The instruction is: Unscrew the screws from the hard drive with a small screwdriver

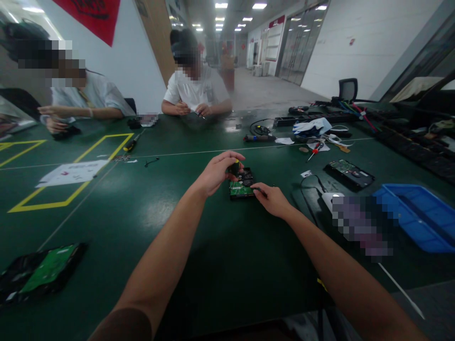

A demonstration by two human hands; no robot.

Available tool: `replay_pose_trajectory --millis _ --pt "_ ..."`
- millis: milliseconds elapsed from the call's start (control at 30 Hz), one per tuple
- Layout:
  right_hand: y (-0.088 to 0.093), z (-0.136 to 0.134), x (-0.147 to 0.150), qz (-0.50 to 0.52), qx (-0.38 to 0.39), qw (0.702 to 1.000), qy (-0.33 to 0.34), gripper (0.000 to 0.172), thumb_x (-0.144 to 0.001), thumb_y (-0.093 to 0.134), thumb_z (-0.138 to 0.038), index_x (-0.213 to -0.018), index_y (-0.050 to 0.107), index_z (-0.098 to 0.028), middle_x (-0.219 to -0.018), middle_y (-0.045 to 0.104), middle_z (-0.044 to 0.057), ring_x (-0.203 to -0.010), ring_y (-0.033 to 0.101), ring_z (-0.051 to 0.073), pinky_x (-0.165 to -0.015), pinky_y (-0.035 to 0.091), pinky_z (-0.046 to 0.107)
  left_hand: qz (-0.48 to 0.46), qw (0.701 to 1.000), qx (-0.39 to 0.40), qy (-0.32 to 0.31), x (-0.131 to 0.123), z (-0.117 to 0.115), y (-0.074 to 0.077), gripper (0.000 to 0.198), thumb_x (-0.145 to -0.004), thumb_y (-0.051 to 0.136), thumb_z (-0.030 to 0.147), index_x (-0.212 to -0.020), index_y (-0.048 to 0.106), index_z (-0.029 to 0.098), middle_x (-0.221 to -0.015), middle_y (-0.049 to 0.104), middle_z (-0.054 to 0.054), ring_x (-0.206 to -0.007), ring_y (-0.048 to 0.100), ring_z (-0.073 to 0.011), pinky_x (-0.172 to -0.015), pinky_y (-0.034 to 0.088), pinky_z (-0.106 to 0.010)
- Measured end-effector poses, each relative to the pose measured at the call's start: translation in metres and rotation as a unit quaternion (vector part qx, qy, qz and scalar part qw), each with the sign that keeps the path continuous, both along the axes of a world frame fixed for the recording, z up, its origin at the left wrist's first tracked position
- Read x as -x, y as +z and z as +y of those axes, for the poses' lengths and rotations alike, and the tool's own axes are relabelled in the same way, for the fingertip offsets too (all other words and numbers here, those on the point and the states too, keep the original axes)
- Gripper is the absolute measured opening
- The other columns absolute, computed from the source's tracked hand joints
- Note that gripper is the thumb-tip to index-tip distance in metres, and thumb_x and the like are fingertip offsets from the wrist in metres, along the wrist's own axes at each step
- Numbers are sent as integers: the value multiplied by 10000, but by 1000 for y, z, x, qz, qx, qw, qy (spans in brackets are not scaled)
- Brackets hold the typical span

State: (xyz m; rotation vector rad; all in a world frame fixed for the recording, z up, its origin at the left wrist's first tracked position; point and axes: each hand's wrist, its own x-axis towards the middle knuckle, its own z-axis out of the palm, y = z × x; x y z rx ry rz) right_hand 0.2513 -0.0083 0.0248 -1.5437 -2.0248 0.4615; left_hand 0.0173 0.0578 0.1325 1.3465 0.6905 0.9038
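My left hand (221, 173) is closed around the black and yellow handle of a screwdriver (234, 166), above a hard drive (242, 189). The screwdriver's tip is hidden or too small to make out. Flat on the green table, the drive shows a green circuit board towards me and a dark metal casing behind it. At its right edge, my right hand (272, 199) grips the drive, the index fingertip over the board. A small dark shape shows under that finger; I cannot tell what it is.
Another hard drive (349, 174) lies to the right, near a blue tray (419, 218). A third drive (46, 272) is at lower left. Behind are a red screwdriver (314, 151), gloves (312, 127) and cables. Two co-workers (197, 90) sit across the table (170, 189).
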Motion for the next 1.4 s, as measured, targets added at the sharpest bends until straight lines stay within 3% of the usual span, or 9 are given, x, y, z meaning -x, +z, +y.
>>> replay_pose_trajectory --millis 200,367,567,833,967,1167,1400 --pt "-2 1 0 -6 -5 1000 5 327 -1040 489 -381 -1288 660 -256 -810 693 5 -636 578 153 -622 371 272 -9 1000 -15 -23 -2 1 -5 182 -926 635 357 -957 679 184 -914 678 -76 -813 631 -160 -604 483 -253" --pt "-2 1 0 -6 -6 1000 6 326 -1041 487 -380 -1297 655 -268 -810 691 3 -635 575 154 -614 364 269 34 997 -67 -1 -2 3 -9 229 -859 751 391 -941 699 183 -868 661 -46 -757 584 -129 -582 441 -229" --pt "-2 1 0 -6 -6 1000 5 325 -1046 485 -382 -1291 660 -262 -808 697 8 -637 583 155 -616 365 271 40 997 -70 9 0 1 -5 253 -879 717 397 -992 766 176 -995 697 -74 -787 583 -133 -579 437 -233" --pt "-2 2 0 -4 -7 1000 6 329 -1042 491 -385 -1296 661 -262 -813 700 9 -633 583 153 -615 373 274 -14 1000 -1 5 -2 -1 -5 187 -911 672 352 -993 633 188 -952 703 -77 -835 665 -170 -562 459 -235" --pt "-1 1 0 -6 8 1000 -2 338 -1045 486 -392 -1312 654 -272 -796 692 5 -618 573 150 -597 362 273 8 1000 -18 14 -1 2 -5 207 -931 620 366 -961 696 176 -1029 712 -106 -912 667 -193 -544 445 -229" --pt "0 1 0 -11 0 1000 1 332 -1043 487 -386 -1301 658 -266 -808 698 7 -630 577 153 -612 369 277 36 997 -56 43 0 4 -6 218 -927 612 337 -984 761 189 -1050 693 -94 -852 606 -167 -550 456 -234" --pt "-1 1 0 -10 -2 1000 5 330 -1046 484 -393 -1303 650 -269 -816 699 4 -634 581 153 -611 370 270 -17 1000 -24 -7 -2 5 -8 183 -959 582 336 -1003 692 197 -937 696 -80 -865 655 -174 -625 505 -258"
